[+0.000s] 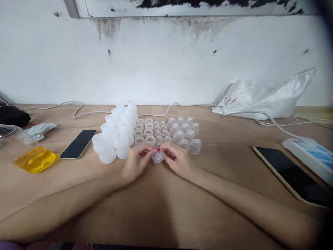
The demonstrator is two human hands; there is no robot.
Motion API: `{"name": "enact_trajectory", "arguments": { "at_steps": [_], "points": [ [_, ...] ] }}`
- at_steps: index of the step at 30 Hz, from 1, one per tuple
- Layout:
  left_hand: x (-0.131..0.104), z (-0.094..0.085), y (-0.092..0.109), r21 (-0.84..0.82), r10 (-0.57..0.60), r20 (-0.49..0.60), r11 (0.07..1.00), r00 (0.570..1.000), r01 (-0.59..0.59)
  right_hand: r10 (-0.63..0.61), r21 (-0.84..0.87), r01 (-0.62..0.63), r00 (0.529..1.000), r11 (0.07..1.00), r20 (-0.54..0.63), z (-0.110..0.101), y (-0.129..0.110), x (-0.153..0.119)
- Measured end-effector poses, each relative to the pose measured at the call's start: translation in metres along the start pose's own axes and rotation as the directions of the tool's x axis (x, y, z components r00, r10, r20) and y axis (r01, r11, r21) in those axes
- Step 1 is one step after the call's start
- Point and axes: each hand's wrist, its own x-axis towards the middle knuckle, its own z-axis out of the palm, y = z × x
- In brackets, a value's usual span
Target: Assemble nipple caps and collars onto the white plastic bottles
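In front of the rows of parts, my left hand (138,160) and my right hand (179,160) meet around a small translucent bottle ring (159,157). The fingertips of both hands pinch it from either side, and its round open side faces me. Something clear seems to sit at its top between the fingers, largely hidden. Just beyond my hands stand clear bottle nipples (164,133) in rows. To their left lie more translucent rings (139,133), and to their right clear domed caps (189,134).
Frosted white bottles (118,133) stand grouped left of the rings. Phones lie at left (78,144) and right (288,173). A jug with yellow liquid (36,159) is far left. A power strip (309,156), white cable (166,113) and plastic bag (260,97) are at right and back.
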Motion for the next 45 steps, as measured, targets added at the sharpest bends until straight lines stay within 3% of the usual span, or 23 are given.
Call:
{"name": "enact_trajectory", "arguments": {
  "at_steps": [5,12,16,20,24,28,31,34,39,45],
  "points": [
    [0.002,0.001,-0.001,0.035,-0.013,-0.038,0.999,0.999,0.015,-0.012,-0.012,0.012,1.0,1.0,0.006,0.001,0.002,-0.001],
    [0.014,-0.008,0.004,-0.155,-0.197,-0.074,0.971,0.978,0.184,-0.139,0.059,0.136,0.988,0.989,0.064,0.001,-0.002,-0.005],
    [0.011,-0.006,0.007,-0.15,-0.209,0.017,0.966,0.978,0.209,-0.097,0.039,0.095,0.993,0.995,0.061,-0.003,-0.004,-0.003],
    [0.006,-0.002,0.006,-0.092,-0.149,0.067,0.984,0.987,0.155,-0.046,0.005,0.046,0.996,0.999,0.073,-0.013,-0.003,0.003],
    [0.005,-0.001,0.002,-0.087,-0.128,0.19,0.985,0.973,0.147,0.107,0.055,-0.113,0.989,0.992,0.107,-0.016,-0.003,0.006],
    [0.007,0.002,0.001,-0.154,-0.225,0.182,0.955,0.957,0.253,0.363,0.272,-0.378,0.926,0.885,0.106,-0.005,-0.007,0.003],
    [0.007,0.006,0.002,-0.205,-0.247,0.109,0.942,0.963,0.265,0.457,0.317,-0.472,0.881,0.823,0.125,0.003,-0.011,0.002],
    [0.007,0.009,0.0,-0.222,-0.257,0.059,0.939,0.965,0.263,0.451,0.241,-0.465,0.885,0.852,0.114,0.007,-0.013,0.003],
    [0.008,0.012,-0.004,-0.223,-0.307,0.095,0.921,0.947,0.321,0.385,0.147,-0.391,0.92,0.908,0.067,0.009,-0.012,0.003],
    [0.01,0.017,-0.001,-0.246,-0.359,0.091,0.896,0.929,0.37,0.427,0.147,-0.428,0.903,0.892,0.037,0.012,-0.011,0.004]
  ]
}}
